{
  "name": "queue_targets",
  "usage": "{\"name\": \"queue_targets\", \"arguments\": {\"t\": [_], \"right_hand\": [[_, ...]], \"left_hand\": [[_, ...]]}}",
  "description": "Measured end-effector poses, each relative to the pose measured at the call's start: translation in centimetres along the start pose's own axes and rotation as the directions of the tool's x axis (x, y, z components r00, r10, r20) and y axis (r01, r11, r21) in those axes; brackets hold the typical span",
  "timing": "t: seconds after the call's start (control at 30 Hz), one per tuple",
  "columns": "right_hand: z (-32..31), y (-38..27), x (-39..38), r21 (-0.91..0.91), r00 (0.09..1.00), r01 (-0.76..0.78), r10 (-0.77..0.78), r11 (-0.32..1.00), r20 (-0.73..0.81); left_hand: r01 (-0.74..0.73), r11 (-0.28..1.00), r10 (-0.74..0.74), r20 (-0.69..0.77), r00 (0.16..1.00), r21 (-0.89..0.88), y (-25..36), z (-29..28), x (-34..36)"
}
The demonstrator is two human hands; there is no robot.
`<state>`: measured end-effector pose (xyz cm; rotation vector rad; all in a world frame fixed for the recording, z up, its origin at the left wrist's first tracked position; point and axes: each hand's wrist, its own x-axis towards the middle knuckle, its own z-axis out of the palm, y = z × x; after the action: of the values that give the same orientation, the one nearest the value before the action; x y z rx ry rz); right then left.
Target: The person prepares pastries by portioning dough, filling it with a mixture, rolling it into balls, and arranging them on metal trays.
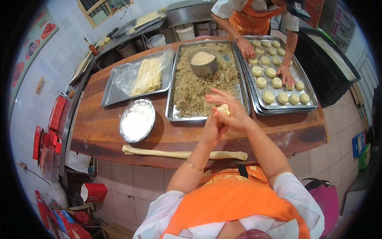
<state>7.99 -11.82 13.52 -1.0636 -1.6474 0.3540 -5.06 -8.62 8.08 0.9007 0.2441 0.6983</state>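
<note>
My left hand (215,125) and my right hand (236,113) are cupped together around a small pale piece of dough (223,110), above the near edge of a metal tray (170,109) of crumbly brownish filling (187,95). The right hand's upper fingers reach out over the dough; much of the left hand's fingers is hidden. A steel container of pale crumbs (202,65) sits in that filling. A long rope of dough (159,152) lies along the table's front edge, partly behind my left arm. A bowl of white powder (135,119) stands to the left.
The wooden table (93,131) also holds a tray (113,95) of plastic-covered dough rolls (149,73) and stacked trays (264,108) of round dough pieces. A co-worker (248,22) in an orange apron leans over those rounds, both hands on them. A steel counter (177,14) runs behind.
</note>
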Motion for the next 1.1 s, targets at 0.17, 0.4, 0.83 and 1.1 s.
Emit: {"name": "queue_targets", "arguments": {"t": [0.17,0.4,0.83,1.1], "right_hand": [[-1.3,1.2,-0.8,0.069,0.978,-0.087,0.072,0.994,0.195],[0.5,-1.7,-0.2,0.041,1.0,0.014,-0.014,0.999,0.0],[1.0,-2.1,-0.2,0.16,0.995,-0.024,0.008,0.987,0.098],[-0.7,-1.1,-0.6,0.22,0.997,-0.078,0.072,0.972,0.032]], "left_hand": [[-0.021,1.0,0.02,-0.087,0.996,-0.015,0.7,2.9,-0.5],[-0.069,0.974,0.063,0.035,0.997,0.216,0.1,-0.5,-1.1],[-0.089,0.965,0.088,0.013,0.996,0.245,0.3,-2.5,-2.5],[-0.143,0.979,0.155,-0.076,0.985,0.145,0.8,2.6,-2.1]]}}
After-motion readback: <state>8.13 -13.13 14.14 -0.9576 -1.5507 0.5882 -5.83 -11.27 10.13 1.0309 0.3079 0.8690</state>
